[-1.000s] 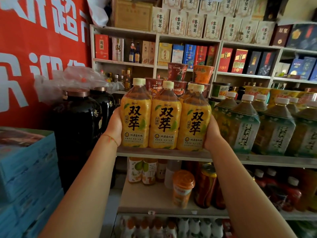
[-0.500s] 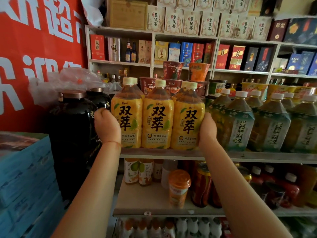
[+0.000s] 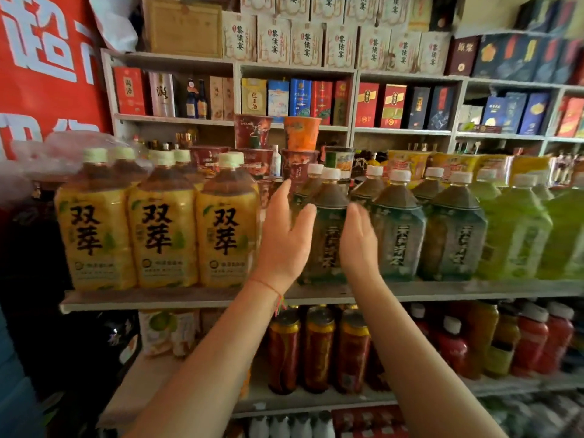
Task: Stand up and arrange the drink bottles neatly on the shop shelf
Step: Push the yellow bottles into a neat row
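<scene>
Setting: a shop shelf [image 3: 316,295], a pale flat board at chest height, seen from a head-worn camera looking forward and slightly down.
Yellow bottles: three large plastic drink bottles with yellow labels and pale green caps [image 3: 164,229] stand upright in a tight front row at the left end of the shelf, more of the same kind behind them.
Dark tea bottles: a row of plastic bottles with teal-and-white labels and white caps [image 3: 398,229] stands upright just right of the yellow ones, a small gap between the two groups.
Green bottles: bright green-labelled bottles [image 3: 518,235] continue the same row further right, blurred.
Left hand: the left hand [image 3: 284,238] is raised in front of the gap, fingers straight and spread a little, holding nothing; a thin red string circles the wrist.
Right hand: the right hand [image 3: 358,241] is raised beside it, palm facing the left hand, fingers relaxed and holding nothing.
Between the hands: the first dark tea bottle [image 3: 327,235]; whether either hand touches it cannot be told.
Lower shelf: tall red-and-gold cans [image 3: 316,349] and red bottles [image 3: 537,339] stand below.
Background: boxed goods on white shelving [image 3: 404,131] and a red banner with white characters [image 3: 44,58] at left.
</scene>
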{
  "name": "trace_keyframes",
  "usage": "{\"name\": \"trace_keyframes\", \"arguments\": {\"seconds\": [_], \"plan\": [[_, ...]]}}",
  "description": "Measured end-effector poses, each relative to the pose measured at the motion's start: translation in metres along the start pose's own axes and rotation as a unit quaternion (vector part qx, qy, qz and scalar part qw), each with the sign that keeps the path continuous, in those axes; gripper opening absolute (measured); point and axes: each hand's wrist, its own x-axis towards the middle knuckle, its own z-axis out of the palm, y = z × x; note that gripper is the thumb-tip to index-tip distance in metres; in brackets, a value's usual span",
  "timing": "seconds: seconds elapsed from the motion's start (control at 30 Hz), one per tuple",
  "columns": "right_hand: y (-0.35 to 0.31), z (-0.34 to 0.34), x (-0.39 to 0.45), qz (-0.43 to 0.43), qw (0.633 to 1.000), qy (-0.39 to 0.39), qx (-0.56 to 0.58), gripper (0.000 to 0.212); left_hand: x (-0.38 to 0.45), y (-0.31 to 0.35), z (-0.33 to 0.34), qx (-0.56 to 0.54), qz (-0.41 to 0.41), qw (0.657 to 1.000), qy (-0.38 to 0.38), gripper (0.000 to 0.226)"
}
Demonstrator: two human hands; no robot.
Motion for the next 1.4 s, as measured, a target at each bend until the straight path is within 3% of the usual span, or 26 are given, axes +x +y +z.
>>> {"name": "trace_keyframes", "arguments": {"seconds": [0.1, 0.2, 0.4, 0.53, 0.67, 0.77, 0.83, 0.9, 0.97, 1.07, 1.13, 1.2, 1.23, 1.3, 1.4], "plan": [[0.004, -0.007, 0.010, 0.160, 0.979, -0.081, 0.097, 0.062, 0.002, -0.007, 0.027, -0.053, -0.086, 0.995, 0.001, 0.061], [0.011, -0.010, 0.025, 0.235, 0.948, -0.144, 0.157, 0.076, 0.002, -0.014, 0.037, -0.088, -0.134, 0.987, 0.025, 0.046], [0.025, -0.005, 0.036, 0.249, 0.931, -0.204, 0.170, 0.107, 0.004, -0.016, 0.044, -0.085, -0.112, 0.986, 0.090, 0.069], [0.023, -0.007, 0.032, 0.243, 0.928, -0.228, 0.166, 0.083, 0.005, -0.013, 0.041, -0.096, -0.135, 0.982, 0.089, 0.055], [0.023, -0.007, 0.024, 0.240, 0.926, -0.239, 0.164, 0.104, 0.005, -0.011, 0.040, -0.103, -0.151, 0.978, 0.096, 0.084], [0.018, -0.008, 0.019, 0.233, 0.926, -0.244, 0.171, 0.095, 0.004, -0.012, 0.036, -0.097, -0.151, 0.979, 0.096, 0.089], [0.016, -0.008, 0.015, 0.229, 0.928, -0.242, 0.165, 0.093, 0.004, -0.012, 0.032, -0.102, -0.153, 0.978, 0.094, 0.078], [0.014, -0.004, 0.007, 0.229, 0.927, -0.251, 0.159, 0.104, 0.005, -0.009, 0.028, -0.099, -0.152, 0.978, 0.100, 0.046], [0.012, -0.001, 0.006, 0.231, 0.927, -0.249, 0.158, 0.101, 0.009, -0.004, 0.025, -0.089, -0.155, 0.978, 0.105, 0.020], [0.011, -0.007, 0.024, 0.242, 0.927, -0.228, 0.172, 0.061, 0.013, 0.002, 0.022, 0.004, -0.128, 0.987, 0.094, 0.037], [0.010, -0.009, 0.042, 0.257, 0.928, -0.203, 0.176, 0.052, 0.020, 0.011, 0.023, 0.093, -0.047, 0.991, 0.084, 0.057], [0.005, -0.002, 0.049, 0.257, 0.930, -0.196, 0.174, 0.051, 0.033, 0.024, 0.025, 0.240, 0.057, 0.965, 0.084, 0.074], [0.001, 0.003, 0.048, 0.258, 0.929, -0.202, 0.174, 0.055, 0.041, 0.028, 0.027, 0.333, 0.107, 0.933, 0.081, 0.078], [0.004, 0.011, 0.049, 0.266, 0.925, -0.206, 0.176, 0.062, 0.057, 0.032, 0.027, 0.461, 0.149, 0.873, 0.056, 0.068], [0.005, 0.018, 0.049, 0.267, 0.921, -0.221, 0.177, 0.062, 0.065, 0.028, 0.019, 0.483, 0.139, 0.864, 0.035, 0.032]]}}
